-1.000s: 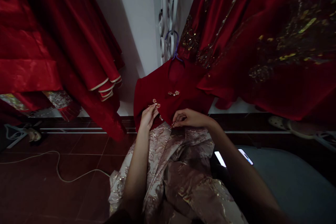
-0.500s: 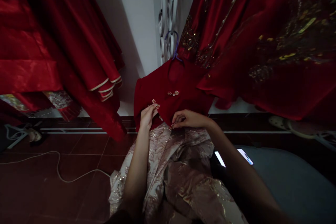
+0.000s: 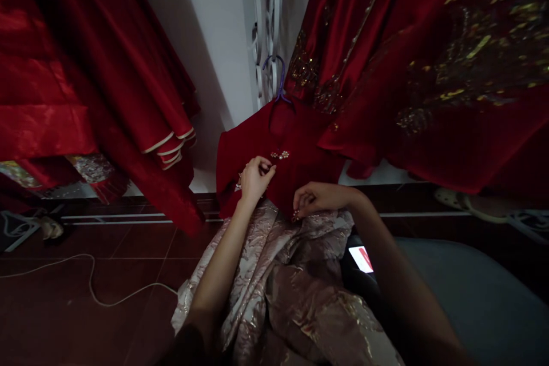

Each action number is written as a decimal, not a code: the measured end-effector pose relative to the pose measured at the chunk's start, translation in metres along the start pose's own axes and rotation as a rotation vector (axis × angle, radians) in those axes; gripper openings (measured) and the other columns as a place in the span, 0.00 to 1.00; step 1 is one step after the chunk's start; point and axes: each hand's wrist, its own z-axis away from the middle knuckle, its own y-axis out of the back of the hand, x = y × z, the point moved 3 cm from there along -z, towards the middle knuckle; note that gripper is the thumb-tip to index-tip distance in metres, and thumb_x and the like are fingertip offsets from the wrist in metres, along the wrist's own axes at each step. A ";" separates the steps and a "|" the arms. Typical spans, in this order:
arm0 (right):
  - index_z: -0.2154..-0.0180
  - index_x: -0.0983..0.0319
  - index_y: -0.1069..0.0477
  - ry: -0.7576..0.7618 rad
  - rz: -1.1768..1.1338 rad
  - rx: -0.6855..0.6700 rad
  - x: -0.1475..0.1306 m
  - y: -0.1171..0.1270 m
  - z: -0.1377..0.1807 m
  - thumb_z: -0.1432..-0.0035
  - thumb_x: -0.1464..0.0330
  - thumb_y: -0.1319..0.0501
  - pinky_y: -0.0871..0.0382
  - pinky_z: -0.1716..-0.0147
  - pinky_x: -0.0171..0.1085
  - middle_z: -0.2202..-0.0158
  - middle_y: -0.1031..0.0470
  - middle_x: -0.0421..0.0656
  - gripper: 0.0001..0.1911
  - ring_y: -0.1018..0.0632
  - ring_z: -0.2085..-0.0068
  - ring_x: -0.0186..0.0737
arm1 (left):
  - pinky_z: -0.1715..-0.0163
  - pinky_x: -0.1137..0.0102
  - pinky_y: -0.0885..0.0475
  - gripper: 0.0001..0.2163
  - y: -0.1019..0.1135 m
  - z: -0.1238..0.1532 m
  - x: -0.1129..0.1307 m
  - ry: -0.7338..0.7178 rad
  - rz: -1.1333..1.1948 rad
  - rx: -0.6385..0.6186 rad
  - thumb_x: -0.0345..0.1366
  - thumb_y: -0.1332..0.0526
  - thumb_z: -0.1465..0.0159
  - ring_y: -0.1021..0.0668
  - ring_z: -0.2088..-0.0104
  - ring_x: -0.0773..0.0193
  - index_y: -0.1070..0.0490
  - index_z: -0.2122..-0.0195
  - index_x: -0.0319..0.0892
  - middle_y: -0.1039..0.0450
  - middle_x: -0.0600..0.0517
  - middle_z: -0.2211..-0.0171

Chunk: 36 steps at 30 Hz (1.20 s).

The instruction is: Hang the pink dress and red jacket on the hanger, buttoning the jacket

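Note:
In front of me a red jacket [image 3: 295,131] hangs from a purple hanger [image 3: 279,80], its lower part spread over my lap. A pearl-and-gold beaded ornament [image 3: 280,155] sits on its chest. My left hand [image 3: 256,179] is raised over the front, thumb and fingers pinched; what they hold, if anything, is too small to see. Partly behind that hand is another beaded ornament [image 3: 239,182]. My right hand [image 3: 313,199] is lower, at the jacket's bottom edge, fingers curled on a small beaded clasp [image 3: 295,215]. Shiny pinkish brocade cloth [image 3: 295,274] lies under both forearms.
Red satin garments [image 3: 141,68] hang on the left, and sequinned red ones [image 3: 472,68] on the right. A white metal rack [image 3: 270,6] stands behind. There is a lit phone screen [image 3: 361,259] beside a grey seat [image 3: 463,280]. A white cable [image 3: 115,303] crosses the tiled floor.
My left hand has left the left-side ornament and moved up and right across the jacket. My right hand has shifted slightly right and down with the clasp. The view has moved slightly.

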 end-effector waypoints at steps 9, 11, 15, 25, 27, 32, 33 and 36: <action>0.65 0.63 0.26 -0.037 0.014 0.034 -0.003 0.007 0.015 0.56 0.59 0.34 0.33 0.69 0.33 0.68 0.22 0.44 0.17 0.23 0.68 0.37 | 0.69 0.70 0.33 0.07 -0.004 -0.043 0.028 -0.474 -0.500 -0.130 0.38 0.43 0.38 0.30 0.60 0.58 0.31 0.63 0.42 0.35 0.45 0.61; 0.65 0.63 0.26 -0.050 -0.001 0.024 -0.004 0.008 0.018 0.57 0.59 0.33 0.33 0.70 0.32 0.68 0.21 0.44 0.18 0.23 0.67 0.37 | 0.66 0.68 0.32 0.06 -0.004 -0.049 0.029 -0.534 -0.528 -0.179 0.38 0.43 0.38 0.30 0.58 0.55 0.31 0.64 0.41 0.34 0.44 0.61; 0.62 0.62 0.25 -0.058 -0.011 0.026 -0.008 0.011 0.024 0.56 0.57 0.34 0.33 0.69 0.32 0.67 0.22 0.43 0.20 0.23 0.66 0.37 | 0.52 0.59 0.36 0.07 -0.004 -0.055 0.037 -0.665 -0.529 -0.256 0.36 0.43 0.39 0.32 0.52 0.51 0.30 0.63 0.39 0.34 0.41 0.57; 0.50 0.63 0.31 -0.032 -0.034 0.181 -0.003 0.027 0.039 0.51 0.55 0.37 0.31 0.58 0.37 0.60 0.22 0.47 0.28 0.23 0.59 0.40 | 0.38 0.53 0.54 0.04 0.009 -0.063 0.044 -0.648 -0.249 -0.374 0.34 0.44 0.40 0.29 0.58 0.58 0.30 0.67 0.43 0.30 0.49 0.69; 0.50 0.64 0.32 -0.029 -0.048 0.186 -0.004 0.027 0.040 0.51 0.55 0.37 0.31 0.57 0.38 0.61 0.22 0.47 0.29 0.23 0.59 0.40 | 0.38 0.51 0.55 0.02 0.010 -0.065 0.039 -0.587 -0.208 -0.365 0.33 0.42 0.41 0.29 0.58 0.57 0.31 0.69 0.43 0.31 0.49 0.70; 0.51 0.63 0.31 -0.047 -0.070 0.203 -0.006 0.027 0.039 0.50 0.54 0.38 0.31 0.57 0.38 0.60 0.22 0.47 0.28 0.23 0.59 0.40 | 0.37 0.49 0.58 0.01 0.006 -0.067 0.033 -0.517 -0.153 -0.343 0.34 0.42 0.41 0.28 0.58 0.57 0.32 0.69 0.44 0.31 0.50 0.71; 0.50 0.63 0.31 -0.048 -0.073 0.206 -0.006 0.027 0.039 0.50 0.55 0.38 0.31 0.57 0.38 0.60 0.22 0.47 0.28 0.23 0.59 0.40 | 0.37 0.49 0.58 0.01 0.005 -0.067 0.033 -0.519 -0.157 -0.337 0.34 0.42 0.41 0.28 0.58 0.57 0.32 0.69 0.44 0.31 0.50 0.71; 0.50 0.64 0.32 -0.040 -0.076 0.213 -0.005 0.028 0.040 0.50 0.55 0.38 0.31 0.57 0.38 0.60 0.23 0.48 0.28 0.23 0.59 0.39 | 0.37 0.49 0.58 0.03 0.002 -0.067 0.032 -0.578 -0.220 -0.285 0.34 0.43 0.40 0.28 0.59 0.58 0.32 0.68 0.43 0.31 0.50 0.71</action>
